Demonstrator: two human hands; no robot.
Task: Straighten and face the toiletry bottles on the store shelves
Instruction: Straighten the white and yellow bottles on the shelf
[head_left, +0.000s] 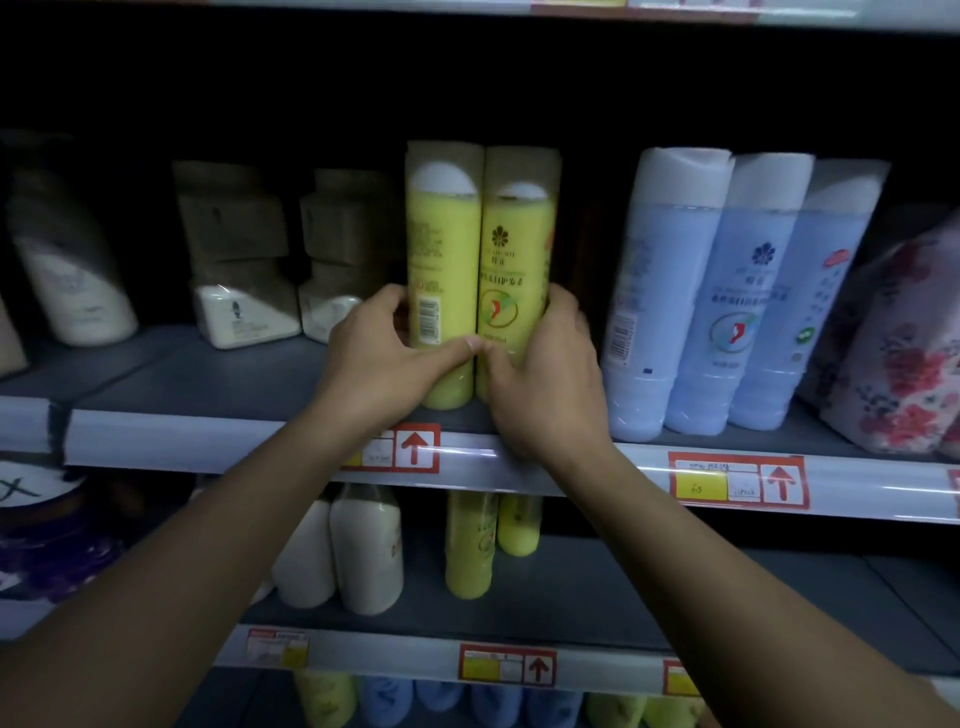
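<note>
Head view: left hand (382, 358) and right hand (545, 374) fingers wrapped around paired yellow bottles (480, 270), thumbs touching

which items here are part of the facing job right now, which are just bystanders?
In the job:
- left yellow bottle, barcode facing out, left hand on it
- right yellow bottle, logo out, right hand on it

Bystanders:
- blue bottles
- floral pack
- price tags

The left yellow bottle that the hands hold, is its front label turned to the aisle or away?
Away. The left yellow bottle shows its barcode and small print, while the right yellow bottle shows its logo.
</note>
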